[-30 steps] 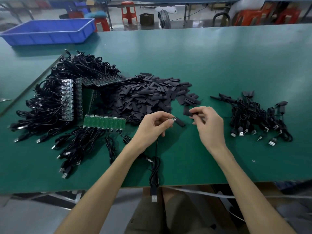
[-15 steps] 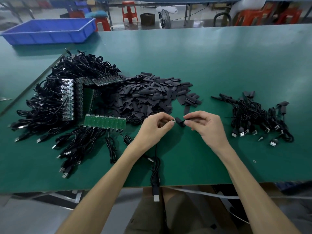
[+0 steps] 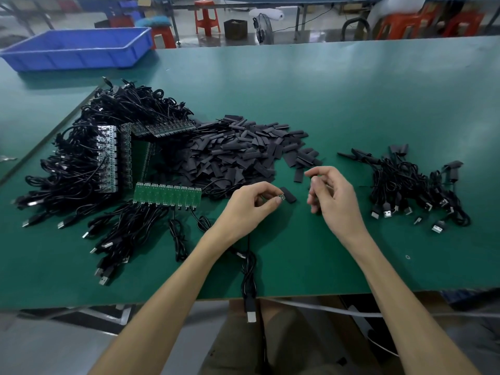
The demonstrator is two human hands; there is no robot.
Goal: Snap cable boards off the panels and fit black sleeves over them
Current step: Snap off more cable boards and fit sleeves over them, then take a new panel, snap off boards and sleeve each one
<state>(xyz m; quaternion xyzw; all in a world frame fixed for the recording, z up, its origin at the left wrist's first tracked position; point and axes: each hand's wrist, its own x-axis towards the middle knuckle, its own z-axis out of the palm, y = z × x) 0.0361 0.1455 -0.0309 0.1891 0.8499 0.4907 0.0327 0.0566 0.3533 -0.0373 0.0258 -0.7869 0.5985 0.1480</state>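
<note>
My left hand [image 3: 254,204] pinches a small cable board [image 3: 281,197] between thumb and forefinger. A black sleeve [image 3: 289,195] sits at the board's free end; how far it is pushed on I cannot tell. The board's black cable [image 3: 248,277] runs back over the table's front edge, and its USB plug [image 3: 251,316] hangs there. My right hand [image 3: 334,196] hovers just right of the sleeve, fingers loosely curled and holding nothing. A green panel [image 3: 167,195] of joined boards lies left of my left hand.
A heap of loose black sleeves [image 3: 238,152] lies behind my hands. More panels with tangled cables [image 3: 108,158] are stacked at the left. A bundle of sleeved cables [image 3: 414,190] lies at the right. A blue bin [image 3: 78,47] stands at the far left.
My right hand pinched the sleeve at the board's tip half a second ago; it has let go and drawn back to the right. My left hand has stayed in place.
</note>
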